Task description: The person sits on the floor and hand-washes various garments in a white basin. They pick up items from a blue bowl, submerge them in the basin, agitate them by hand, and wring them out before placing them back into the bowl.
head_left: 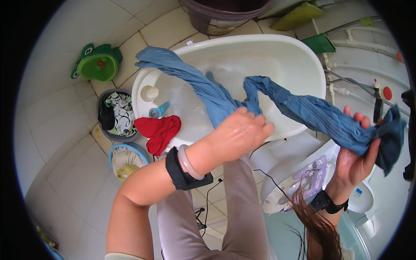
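A long blue garment [299, 106], wet and twisted, stretches across the white baby bathtub [299, 56]. Its far left end hangs over the tub's left rim, and its middle drops toward the soapy water. My left hand [242, 136] is closed in a fist around the middle part, over the near side of the tub. At the right, beyond the tub's edge, my right hand [357, 156] wraps its fingers and thumb round the other end, where a darker bunched piece sticks out. Whether the garment is a shirt or trousers I cannot tell.
A red cloth [160, 132] and a blue-capped tube [159, 110] lie on the tub's left rim. Left of it stand a grey basin [104, 130] of clothes, a blue-rimmed basin [145, 151] and a green frog-shaped potty [93, 67]. A dark bucket [216, 26] stands behind; pipes [355, 45] line the right wall.
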The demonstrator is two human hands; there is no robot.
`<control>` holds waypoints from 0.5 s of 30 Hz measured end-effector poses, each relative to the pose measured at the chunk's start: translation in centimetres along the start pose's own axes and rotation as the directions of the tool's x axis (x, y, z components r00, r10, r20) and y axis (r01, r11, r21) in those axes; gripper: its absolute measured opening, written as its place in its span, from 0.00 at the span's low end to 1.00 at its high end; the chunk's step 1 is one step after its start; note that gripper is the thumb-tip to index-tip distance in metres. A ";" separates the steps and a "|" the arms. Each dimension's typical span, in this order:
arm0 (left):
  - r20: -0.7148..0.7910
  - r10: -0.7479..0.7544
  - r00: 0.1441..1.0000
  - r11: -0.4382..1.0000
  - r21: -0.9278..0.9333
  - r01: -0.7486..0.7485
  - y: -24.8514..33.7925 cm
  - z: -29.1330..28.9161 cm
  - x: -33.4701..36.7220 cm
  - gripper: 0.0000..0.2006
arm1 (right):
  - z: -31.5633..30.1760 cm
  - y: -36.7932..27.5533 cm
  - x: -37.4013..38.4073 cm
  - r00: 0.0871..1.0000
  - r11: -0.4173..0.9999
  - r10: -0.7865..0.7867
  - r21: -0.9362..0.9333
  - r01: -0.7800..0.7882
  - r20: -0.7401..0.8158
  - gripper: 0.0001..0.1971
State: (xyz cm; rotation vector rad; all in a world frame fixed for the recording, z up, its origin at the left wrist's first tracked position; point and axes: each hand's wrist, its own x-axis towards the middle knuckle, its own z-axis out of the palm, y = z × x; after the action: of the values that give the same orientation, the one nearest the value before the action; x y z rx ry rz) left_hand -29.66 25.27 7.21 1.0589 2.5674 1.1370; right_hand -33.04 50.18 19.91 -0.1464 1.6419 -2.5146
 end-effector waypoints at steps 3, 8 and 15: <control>0.121 0.038 0.992 0.999 0.029 -0.041 1.3 1.1 0.4 0.07 | 2.7 1.5 3.1 0.985 0.981 0.166 0.103 -0.162 -0.037 0.24; 0.154 -0.087 0.984 0.986 -0.126 0.107 0.1 3.7 -0.7 0.13 | 7.1 10.0 2.9 0.912 0.917 0.393 0.118 -0.380 -0.114 0.26; 0.360 -0.795 0.488 0.599 0.343 0.724 -4.5 6.4 -0.7 0.57 | 15.0 14.7 0.5 0.840 0.874 0.415 0.104 -0.475 0.349 0.42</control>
State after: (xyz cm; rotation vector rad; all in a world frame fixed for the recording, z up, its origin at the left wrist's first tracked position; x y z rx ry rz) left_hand -29.06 26.55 -0.53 0.0597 2.2618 0.3647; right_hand -30.38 30.76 12.47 -0.1205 1.1461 -2.1336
